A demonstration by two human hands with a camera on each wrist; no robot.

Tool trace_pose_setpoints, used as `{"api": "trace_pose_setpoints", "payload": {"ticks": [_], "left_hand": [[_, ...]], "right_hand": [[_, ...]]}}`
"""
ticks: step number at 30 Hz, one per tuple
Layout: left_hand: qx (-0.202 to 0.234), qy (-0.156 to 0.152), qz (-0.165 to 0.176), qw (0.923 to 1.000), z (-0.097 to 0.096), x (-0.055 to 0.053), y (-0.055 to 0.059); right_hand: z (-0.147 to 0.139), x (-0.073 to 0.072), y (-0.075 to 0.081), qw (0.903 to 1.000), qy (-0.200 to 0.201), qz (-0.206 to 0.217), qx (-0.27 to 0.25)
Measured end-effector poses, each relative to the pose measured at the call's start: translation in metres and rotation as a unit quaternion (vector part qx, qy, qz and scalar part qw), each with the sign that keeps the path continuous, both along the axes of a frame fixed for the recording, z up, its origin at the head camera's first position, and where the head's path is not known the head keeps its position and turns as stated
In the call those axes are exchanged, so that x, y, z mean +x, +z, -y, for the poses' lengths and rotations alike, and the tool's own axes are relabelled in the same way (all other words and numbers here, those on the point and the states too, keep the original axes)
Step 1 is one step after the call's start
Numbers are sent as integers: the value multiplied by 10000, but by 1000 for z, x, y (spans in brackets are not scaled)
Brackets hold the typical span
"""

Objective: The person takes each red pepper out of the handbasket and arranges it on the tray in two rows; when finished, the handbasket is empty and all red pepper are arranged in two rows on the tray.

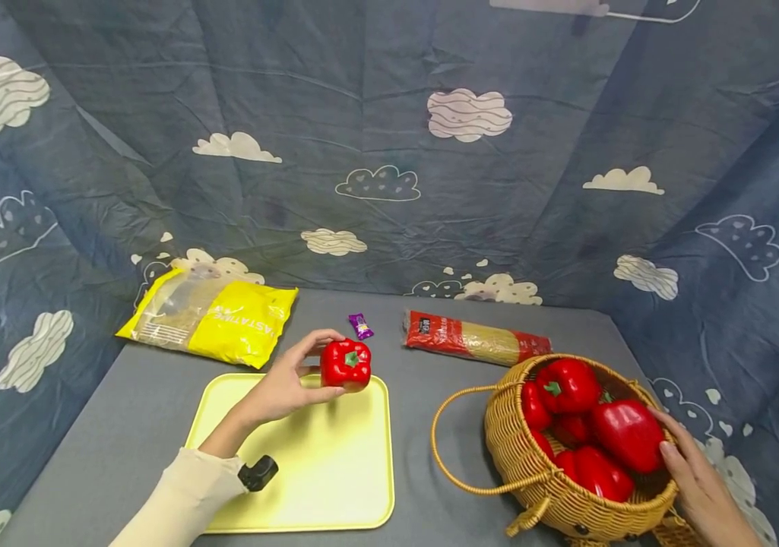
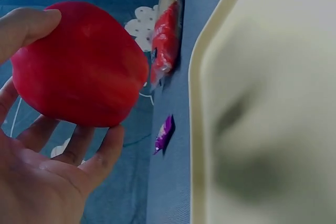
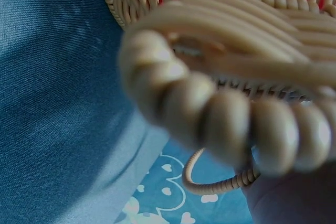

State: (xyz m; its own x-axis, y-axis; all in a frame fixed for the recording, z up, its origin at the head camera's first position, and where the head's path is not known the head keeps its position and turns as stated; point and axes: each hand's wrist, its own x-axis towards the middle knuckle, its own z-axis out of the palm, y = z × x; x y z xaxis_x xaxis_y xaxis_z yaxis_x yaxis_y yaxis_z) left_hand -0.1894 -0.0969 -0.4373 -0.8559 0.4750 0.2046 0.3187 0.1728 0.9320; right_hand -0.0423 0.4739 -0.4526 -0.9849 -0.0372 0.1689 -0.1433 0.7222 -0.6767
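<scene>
My left hand (image 1: 286, 387) grips a red bell pepper (image 1: 346, 365) between thumb and fingers, its green stem towards the head camera. The pepper is held above the far right part of a yellow tray (image 1: 293, 509), and a shadow falls on the tray below. In the left wrist view, the thumb lies on one side of the pepper (image 2: 79, 66) and the fingertips touch the other. On the right, my right hand (image 1: 700, 475) holds the right rim of a wicker basket (image 1: 512, 425). Several red bell peppers (image 1: 628, 433) lie piled inside it.
A yellow bag (image 1: 239, 319) lies at the back left and a small purple wrapped candy (image 1: 361, 327) behind the tray. The red pack of noodles (image 1: 471, 338) lies behind the basket. The basket's loop handle (image 1: 437, 433) sticks out towards the tray.
</scene>
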Motion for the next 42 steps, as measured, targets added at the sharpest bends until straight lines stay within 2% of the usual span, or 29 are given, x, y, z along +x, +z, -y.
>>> {"api": "trace_pose_setpoints", "payload": {"ticks": [6,12,17,28,37,42], "left_hand": [[153,-103,-46,9998,-4,-3,-9],[205,-108,94,9997,-8,-3,-18],[203,-204,177,9994,-12,-4,-21],[90,-271,421,9987,-22,-6,-29],[-43,-301,366,9989,-28,-7,-35],[8,-328,497,9982,-32,-8,-39]], "right_hand": [[1,0,0,9999,42,-161,0],[0,0,-1,10000,-40,3,-14],[0,1,-2,9999,-127,87,25],[1,0,0,9999,-99,-80,74],[1,0,0,9995,-219,188,123],[0,0,0,9991,-287,257,182]]}}
